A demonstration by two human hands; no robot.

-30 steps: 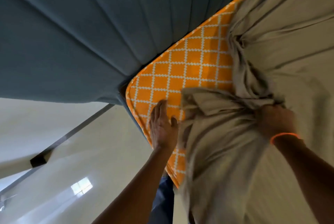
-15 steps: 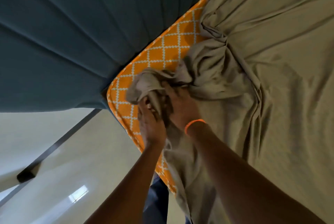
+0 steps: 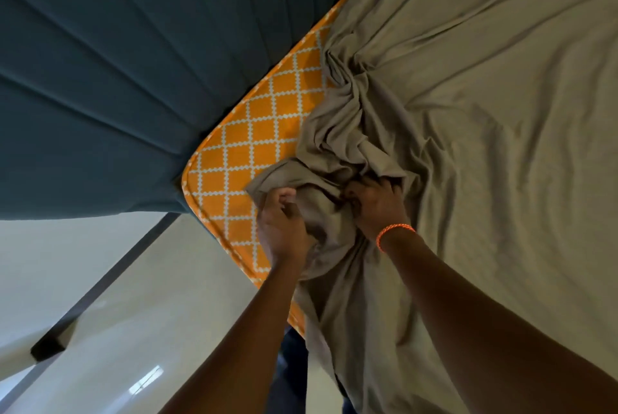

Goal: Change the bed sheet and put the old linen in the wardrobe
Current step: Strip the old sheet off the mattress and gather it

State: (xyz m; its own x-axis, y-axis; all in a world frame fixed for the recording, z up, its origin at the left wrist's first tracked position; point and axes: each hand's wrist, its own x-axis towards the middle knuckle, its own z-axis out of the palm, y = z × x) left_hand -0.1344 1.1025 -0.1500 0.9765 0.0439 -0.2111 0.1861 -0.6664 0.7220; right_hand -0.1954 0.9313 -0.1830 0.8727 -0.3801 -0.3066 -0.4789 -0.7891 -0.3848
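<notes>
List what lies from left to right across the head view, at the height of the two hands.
Teal padded headboard → orange lattice-patterned mattress → left hand, gripping the bunched corner of the beige bed sheet → right hand, also gripping it, orange bracelet on its wrist → flat sheet.

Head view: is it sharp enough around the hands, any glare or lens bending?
Head view: sharp at the left hand and right hand gripping the sheet; wide-angle bending curves the headboard; bright glare patch on the floor; forearms in dark shade.
</notes>
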